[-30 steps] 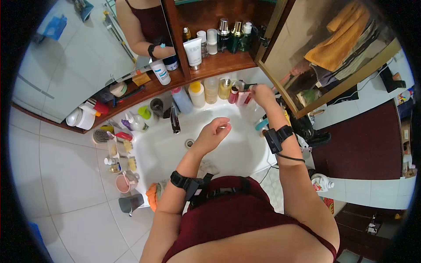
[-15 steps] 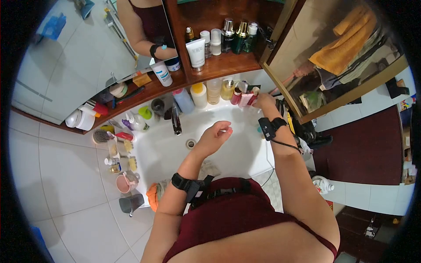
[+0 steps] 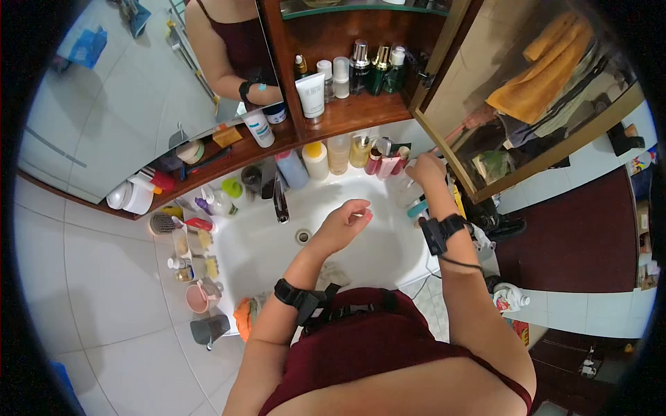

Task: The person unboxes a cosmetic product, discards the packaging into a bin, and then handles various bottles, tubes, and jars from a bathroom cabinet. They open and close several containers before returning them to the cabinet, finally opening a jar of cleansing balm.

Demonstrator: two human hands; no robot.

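Note:
My left hand (image 3: pixel 343 223) hovers over the white sink (image 3: pixel 378 260), palm up and cupped, fingers loosely curled, nothing visible in it. It is just right of the drain (image 3: pixel 303 236) and the dark faucet (image 3: pixel 279 197). My right hand (image 3: pixel 424 170) is at the sink's back right rim, fingers curled downward, beside a cluster of pink tubes (image 3: pixel 385 165) and a teal item (image 3: pixel 416 208). Whether it grips anything is hidden. Both wrists wear black bands.
Bottles stand along the wooden ledge (image 3: pixel 326 156) and the shelf above (image 3: pixel 361 66). An open mirrored cabinet door (image 3: pixel 541 90) juts out at right. A hairbrush (image 3: pixel 161 223), pink cup (image 3: pixel 198 297), grey cup (image 3: pixel 209 328) and orange cloth (image 3: pixel 243 315) crowd the sink's left edge.
My right hand has drawn back from the pink tubes at the rear toward the sink's right rim. The left hand stayed cupped over the basin.

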